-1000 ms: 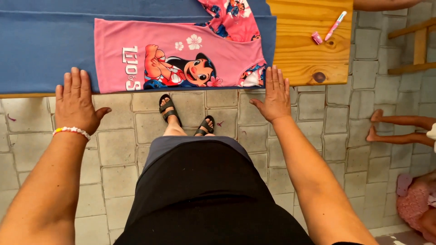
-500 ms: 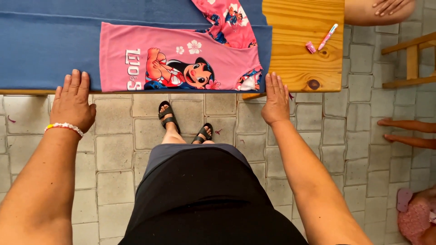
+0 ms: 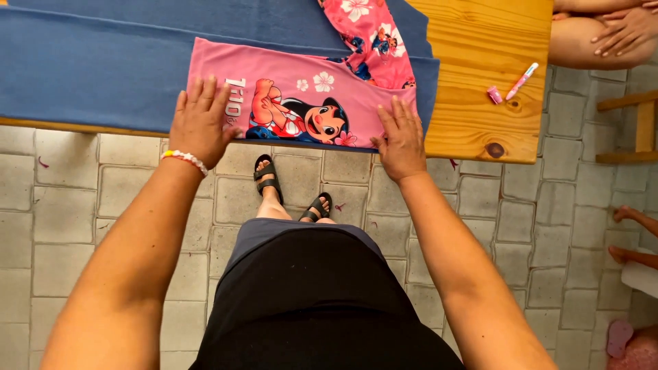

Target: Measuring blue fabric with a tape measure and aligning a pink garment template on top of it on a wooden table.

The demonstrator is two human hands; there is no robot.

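Note:
A pink garment (image 3: 301, 96) with a cartoon print lies flat on a blue cloth (image 3: 96, 68) that covers a wooden table (image 3: 480, 103). My left hand (image 3: 200, 123), with a bead bracelet at the wrist, rests palm down on the garment's near left edge, fingers spread. My right hand (image 3: 401, 137) lies palm down on its near right corner, fingers apart. A second pink flowered piece (image 3: 370, 34) lies across the garment's far right part.
A pink marker (image 3: 522, 81) and its cap (image 3: 494, 94) lie on the bare wood at the right. Another person's hand and leg (image 3: 603, 34) show at the top right, bare feet (image 3: 630, 233) at the right edge. A wooden chair (image 3: 630, 123) stands beside the table. Grey paving lies below.
Both my hands have moved forward from the table's near edge onto the pink garment. The view has shifted down and closer.

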